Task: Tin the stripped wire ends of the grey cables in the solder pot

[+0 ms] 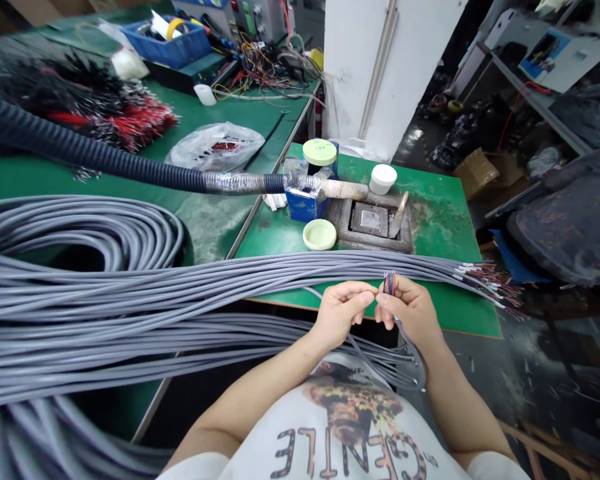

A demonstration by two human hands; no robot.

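Two hands (339, 313) (411, 312) on one grey cable (414, 357)

Even light, soft shadows, blurred, warped edges

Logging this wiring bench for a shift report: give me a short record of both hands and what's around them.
Left hand: fingertips beside the coloured wire ends
Right hand: pinching those wire ends
Cable: grey sheathed cable running down from them
Nearby: grey cable bundle across the green bench
Beyond: square metal pot, green-lidded jar, black corrugated hose
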